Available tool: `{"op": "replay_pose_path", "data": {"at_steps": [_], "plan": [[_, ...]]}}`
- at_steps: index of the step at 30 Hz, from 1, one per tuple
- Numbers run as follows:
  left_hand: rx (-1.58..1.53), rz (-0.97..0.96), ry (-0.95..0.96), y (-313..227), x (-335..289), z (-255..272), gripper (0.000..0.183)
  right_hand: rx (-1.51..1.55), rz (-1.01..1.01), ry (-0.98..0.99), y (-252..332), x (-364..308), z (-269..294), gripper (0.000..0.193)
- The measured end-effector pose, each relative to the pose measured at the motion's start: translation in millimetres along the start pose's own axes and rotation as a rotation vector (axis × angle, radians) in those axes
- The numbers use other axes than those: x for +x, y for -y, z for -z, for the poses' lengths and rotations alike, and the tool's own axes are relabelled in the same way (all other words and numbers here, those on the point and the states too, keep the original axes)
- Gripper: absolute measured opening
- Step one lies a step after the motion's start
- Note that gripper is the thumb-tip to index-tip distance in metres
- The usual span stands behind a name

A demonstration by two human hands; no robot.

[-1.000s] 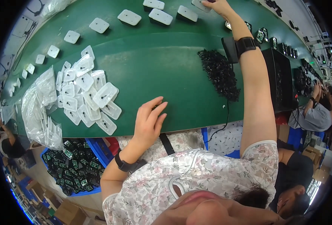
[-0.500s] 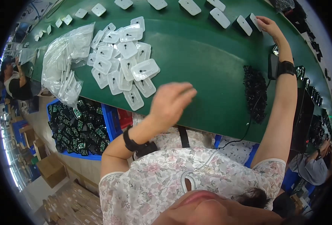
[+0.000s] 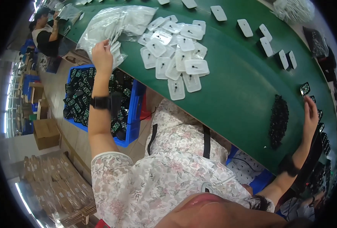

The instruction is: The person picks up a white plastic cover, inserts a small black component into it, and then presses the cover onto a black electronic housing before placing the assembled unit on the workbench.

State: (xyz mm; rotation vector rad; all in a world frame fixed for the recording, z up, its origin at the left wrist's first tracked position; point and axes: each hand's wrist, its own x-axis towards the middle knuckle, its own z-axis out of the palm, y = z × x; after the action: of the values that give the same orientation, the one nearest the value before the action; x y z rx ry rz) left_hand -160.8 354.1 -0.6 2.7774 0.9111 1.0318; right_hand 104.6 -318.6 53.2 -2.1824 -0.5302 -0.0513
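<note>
My left hand is at the near edge of a clear plastic bag holding white plastic plates. Its fingers are closed at the bag's edge, but what they grip is too small to make out. To the right of the bag lies a loose heap of translucent white plates, each with a small black part on it. Far to the right, my right hand has its fingertips at the lower edge of a small green circuit board, seemingly pinching it. More boards are lined up behind that hand.
White rectangular cases stand in a line along the far side of the green table. A pile of small black parts lies left of my right hand. Below the bag is a blue bin full of circuit boards. Another person sits at far left.
My right hand has left the white case at the far edge and come nearer, to the circuit board. My left hand has moved left from the table's middle to the bag. The view has turned.
</note>
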Motion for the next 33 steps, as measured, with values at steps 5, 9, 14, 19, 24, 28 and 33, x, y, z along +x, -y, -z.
{"op": "replay_pose_path", "data": {"at_steps": [5,9,14,19,24,28,33], "plan": [[0.224,-0.051,0.153,20.8,29.6,-34.1,0.028,0.072,-0.039,-0.036,21.7,-38.7,-6.9,0.027],[0.365,-0.096,0.243,22.0,41.7,-54.1,0.025,0.053,-0.054,-0.060,40.9,-66.2,-10.1,0.025],[0.350,-0.305,0.131,51.0,40.1,-61.1,0.025,0.013,-0.099,-0.125,49.1,-83.1,-16.1,0.021],[-0.040,0.028,-0.164,17.7,27.1,-25.5,0.024,-0.031,-0.136,-0.218,31.1,-74.7,-26.4,0.018],[-1.028,0.045,0.023,-107.4,-11.5,-11.7,0.016,-0.265,-0.068,-0.209,24.0,-47.8,-49.0,0.015],[-1.150,-0.108,0.422,-230.1,-50.4,10.8,0.023,-0.439,-0.064,-0.177,12.1,-10.4,-72.3,0.017],[-1.404,-0.088,0.807,-327.4,-75.0,4.0,0.031,-0.547,0.007,0.001,3.7,20.5,-99.2,0.012]]}}
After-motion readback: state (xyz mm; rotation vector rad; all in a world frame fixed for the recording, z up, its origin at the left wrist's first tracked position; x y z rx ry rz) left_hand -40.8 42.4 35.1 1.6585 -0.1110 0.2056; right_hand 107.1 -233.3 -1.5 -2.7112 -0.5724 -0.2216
